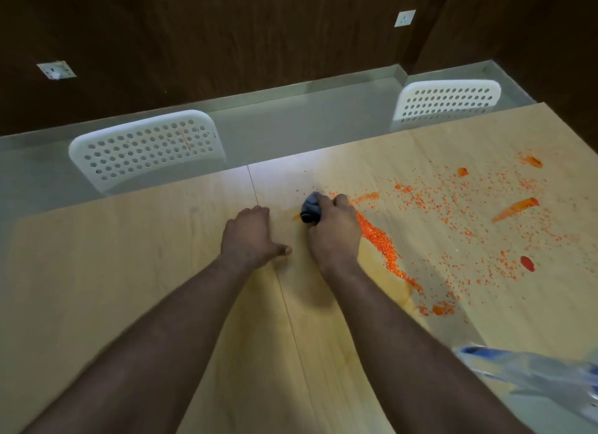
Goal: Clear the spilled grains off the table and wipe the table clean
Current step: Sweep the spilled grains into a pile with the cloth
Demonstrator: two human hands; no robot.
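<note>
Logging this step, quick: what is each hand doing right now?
Left hand: open, fingers resting on the table, holding nothing.
Right hand: closed around a bunched grey cloth, beside the orange grains.

cloth (311, 209) mostly buried in right hand (335, 236), blurred plastic bag (547, 382) cut off at 4 o'clock, both forearms leaving the bottom edge

Two white chairs with perforated backs are standing beyond the hands: one chair (147, 148) is sitting ahead and to the left of the left hand, the other chair (448, 101) further off, ahead and to the right of the right hand. A dark wooden wall (226, 38) is rising behind them, carrying a socket (404, 18) up right and another socket (56, 70) far left. A bluish plastic bag (547, 378) is lying near the right forearm.
</note>
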